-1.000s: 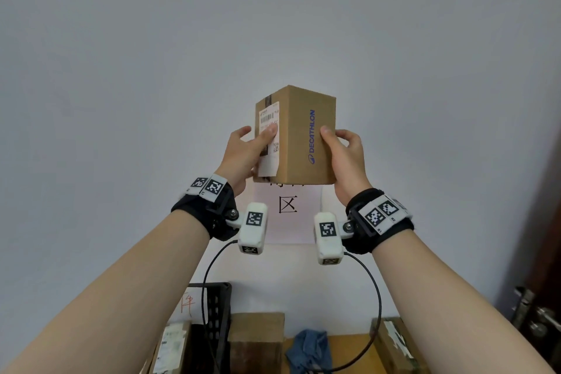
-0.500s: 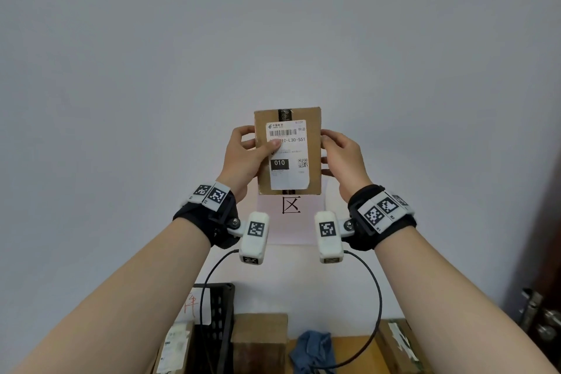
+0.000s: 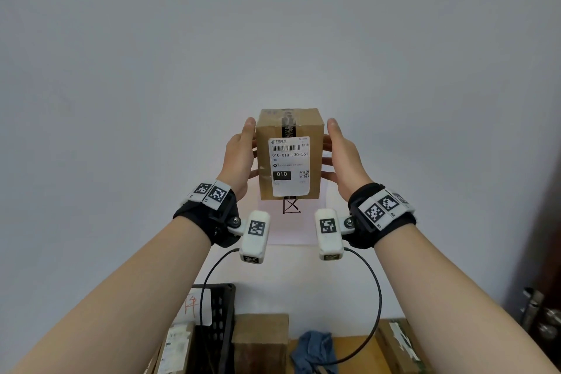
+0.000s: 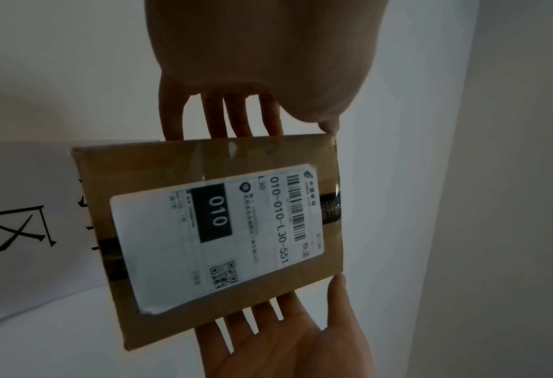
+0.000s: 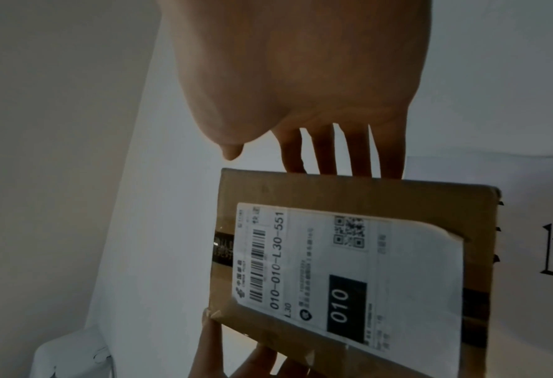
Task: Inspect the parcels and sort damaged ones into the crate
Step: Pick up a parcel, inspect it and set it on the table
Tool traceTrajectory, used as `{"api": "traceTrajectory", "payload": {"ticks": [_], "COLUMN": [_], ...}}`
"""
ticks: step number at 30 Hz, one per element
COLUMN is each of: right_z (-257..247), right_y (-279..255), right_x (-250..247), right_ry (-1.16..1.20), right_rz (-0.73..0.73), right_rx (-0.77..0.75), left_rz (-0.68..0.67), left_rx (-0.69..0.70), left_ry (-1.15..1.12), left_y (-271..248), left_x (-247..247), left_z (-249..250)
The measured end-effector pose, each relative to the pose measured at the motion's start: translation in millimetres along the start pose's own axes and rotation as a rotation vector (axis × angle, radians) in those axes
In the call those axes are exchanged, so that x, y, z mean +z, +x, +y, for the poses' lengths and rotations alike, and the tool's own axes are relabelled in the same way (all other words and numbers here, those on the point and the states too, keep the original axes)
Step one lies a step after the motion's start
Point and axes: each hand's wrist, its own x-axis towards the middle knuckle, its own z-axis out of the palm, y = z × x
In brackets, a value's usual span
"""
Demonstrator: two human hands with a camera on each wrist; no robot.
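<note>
Pale grey-white wall [image 3: 273,24] fills nearly everything behind the work, with a white paper sheet bearing a black character [image 3: 291,206] taped to it just under the raised parcel. Both arms are lifted high, and the small brown cardboard box with a white shipping label [image 3: 290,158] hangs between the palms: the left hand [image 3: 239,158] lies flat against its left side, the right hand [image 3: 343,158] against its right, fingers straight and reaching behind the far face, thumbs pointing up beside the top corners — a press-and-clamp hold, not a curled grip. Compared with half a second ago, the left thumb has come off the label and the box has tipped so that its taped top, with a dark printed strip under clear tape, now faces the head camera; a second ago it was the side with blue lettering that showed. So the parcel is being turned face by face, and the inspection looks well under way. On the faces now visible the cardboard seems sound; one lower corner of the label lifts slightly in the wrist views, hardly damage. Far below sit the black slotted plastic crate [image 3: 223,322], more brown cartons [image 3: 261,340] beside it, and a crumpled blue cloth [image 3: 314,349]. Judging from this, the bottom and rear faces remain to be checked before deciding whether this box goes to the crate.
</note>
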Motion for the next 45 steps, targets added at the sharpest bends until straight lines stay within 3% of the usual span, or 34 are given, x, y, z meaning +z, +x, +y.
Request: {"api": "traceTrajectory", "payload": {"ticks": [9, 17, 34, 45], "right_z": [4, 9, 11, 8], "right_y": [3, 6, 4, 5], "right_x": [1, -1, -2, -2], "right_ry": [-0.007, 0.158, 0.104, 0.206], "right_rz": [-0.009, -0.026, 0.073, 0.059], "right_rx": [0.003, 0.008, -0.092, -0.073], "left_rz": [-0.013, -0.028, 0.033, 0.019], "left_rx": [-0.014, 0.038, 0.114, 0.039], "left_ry": [0.011, -0.036, 0.017, -0.085], "left_y": [1, 1, 0, 0], "left_x": [-1, -1, -2, -2], "left_z": [0, -3, -14, -5]}}
